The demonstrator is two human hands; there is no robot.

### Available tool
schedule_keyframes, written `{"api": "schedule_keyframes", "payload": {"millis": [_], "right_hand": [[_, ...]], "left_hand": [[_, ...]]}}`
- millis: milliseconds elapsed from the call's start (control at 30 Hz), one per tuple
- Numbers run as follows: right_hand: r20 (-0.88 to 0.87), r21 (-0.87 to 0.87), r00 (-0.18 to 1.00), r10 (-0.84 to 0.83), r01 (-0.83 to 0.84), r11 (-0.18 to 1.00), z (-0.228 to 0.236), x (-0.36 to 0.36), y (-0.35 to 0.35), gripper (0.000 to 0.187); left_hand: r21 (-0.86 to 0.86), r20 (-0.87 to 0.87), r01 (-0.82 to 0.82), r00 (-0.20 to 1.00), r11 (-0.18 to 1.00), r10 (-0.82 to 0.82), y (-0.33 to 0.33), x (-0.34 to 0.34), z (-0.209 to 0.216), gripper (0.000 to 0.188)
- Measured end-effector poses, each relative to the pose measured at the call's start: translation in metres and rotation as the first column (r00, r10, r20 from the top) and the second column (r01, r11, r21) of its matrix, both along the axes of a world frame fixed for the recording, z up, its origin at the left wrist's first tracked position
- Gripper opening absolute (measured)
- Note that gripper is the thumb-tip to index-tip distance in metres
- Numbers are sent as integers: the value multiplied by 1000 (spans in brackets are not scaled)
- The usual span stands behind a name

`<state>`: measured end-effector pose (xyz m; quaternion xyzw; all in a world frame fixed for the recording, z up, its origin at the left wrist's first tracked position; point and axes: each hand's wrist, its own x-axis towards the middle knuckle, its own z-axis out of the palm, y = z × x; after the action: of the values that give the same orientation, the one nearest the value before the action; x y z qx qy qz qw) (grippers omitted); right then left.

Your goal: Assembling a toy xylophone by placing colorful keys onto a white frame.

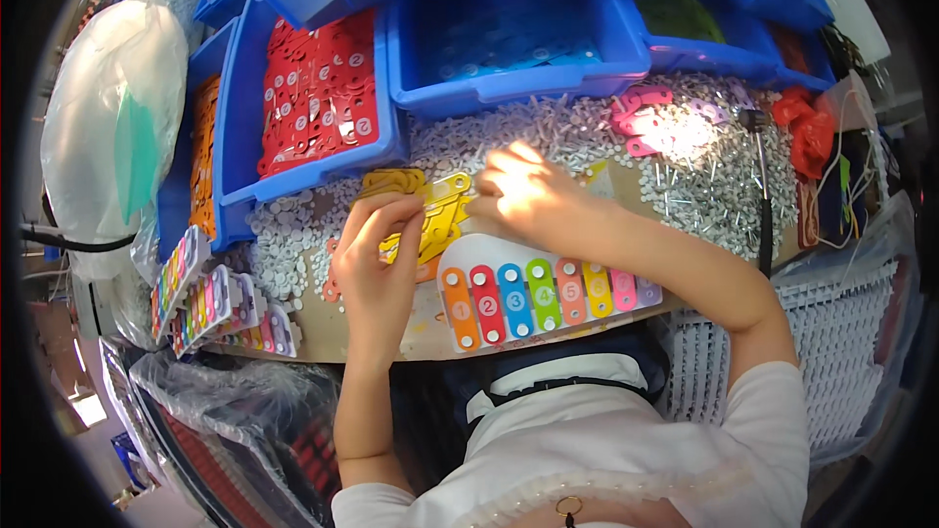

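My left hand (pixel 377 244) is pinched on the end of a yellow xylophone bar (pixel 447 188), just above a small pile of loose yellow bars (pixel 432 233). Close to that bar's other end, my right hand (pixel 528 194) has its fingers curled together in bright light. Whatever they hold is hidden or washed out. Under my right forearm lies a toy xylophone (pixel 543 295), a white base with a row of coloured bars, each fixed with white pegs. My forearm passes over part of its right end.
Blue bins hold red bars (pixel 323 88), blue bars (pixel 509 44) and orange bars (pixel 202 156). White pegs (pixel 284 244) and metal screws (pixel 704 176) cover the tabletop, with pink bars (pixel 646 117) among them. Finished-looking xylophones (pixel 220 303) stack at left; a black-handled tool (pixel 764 196) lies right.
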<state>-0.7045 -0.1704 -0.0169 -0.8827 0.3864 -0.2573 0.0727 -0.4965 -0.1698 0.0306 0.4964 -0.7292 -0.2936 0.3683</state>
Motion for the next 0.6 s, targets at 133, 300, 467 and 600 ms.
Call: {"api": "schedule_keyframes", "payload": {"millis": [133, 300, 467, 600], "right_hand": [[-107, 117, 994, 22, -10, 993, 2, -5, 6, 9], [-72, 176, 982, -173, 183, 967, 16, -18, 25, 14], [417, 733, 612, -671, 209, 647, 45, -80, 80, 13], [359, 838, 535, -765, 176, 517, 57, -79, 134, 16]], "left_hand": [[44, -43, 55, 998, 998, -53, 8, -4, 0, 10], [26, -86, 89, 993, 996, -86, 18, -12, -5, 14], [53, -107, 302, 949, 952, -295, 57, -31, -2, 22], [4, -79, 472, 879, 882, -470, 80, -50, -7, 26]]}}
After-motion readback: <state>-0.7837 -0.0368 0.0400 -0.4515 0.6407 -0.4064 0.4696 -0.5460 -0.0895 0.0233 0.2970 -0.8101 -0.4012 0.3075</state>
